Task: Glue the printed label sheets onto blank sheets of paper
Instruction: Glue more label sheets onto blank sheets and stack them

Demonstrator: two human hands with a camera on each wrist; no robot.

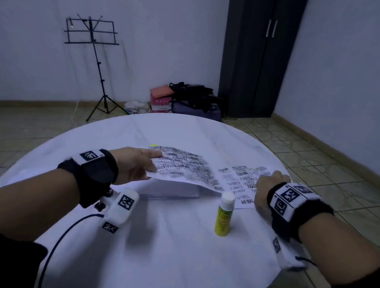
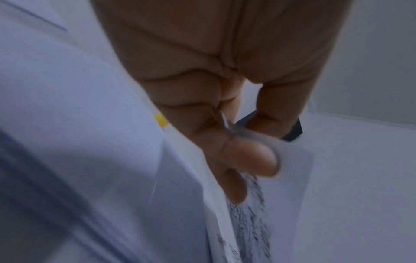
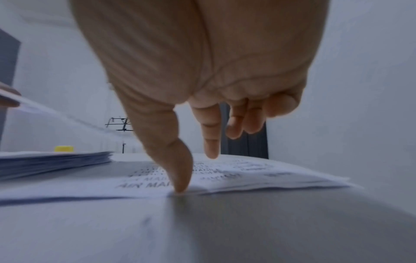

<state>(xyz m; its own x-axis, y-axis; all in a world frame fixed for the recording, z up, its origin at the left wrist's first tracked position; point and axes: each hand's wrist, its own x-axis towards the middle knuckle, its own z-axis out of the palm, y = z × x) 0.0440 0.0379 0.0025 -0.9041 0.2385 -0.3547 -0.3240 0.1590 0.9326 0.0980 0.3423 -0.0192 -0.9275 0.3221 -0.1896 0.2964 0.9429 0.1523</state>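
Note:
My left hand (image 1: 153, 161) pinches the left edge of a printed label sheet (image 1: 182, 166) between thumb and fingers and holds it tilted above a stack of blank sheets (image 1: 173, 189). The left wrist view shows that pinch, with my left hand (image 2: 243, 160) on the sheet (image 2: 290, 178). To the right, a pile of printed label sheets (image 1: 241, 180) lies flat. My right hand (image 1: 270, 185) is over its near edge. In the right wrist view the thumb tip presses that pile (image 3: 247, 170) and the index finger points down above it. A green glue stick (image 1: 224, 213) stands capped in front.
Everything sits on a round white table (image 1: 173, 268). A yellow cap (image 1: 153, 144) lies behind the blank stack. A music stand (image 1: 92, 32), a heap of bags and boxes (image 1: 188, 100) and a dark wardrobe (image 1: 261, 53) stand beyond the table.

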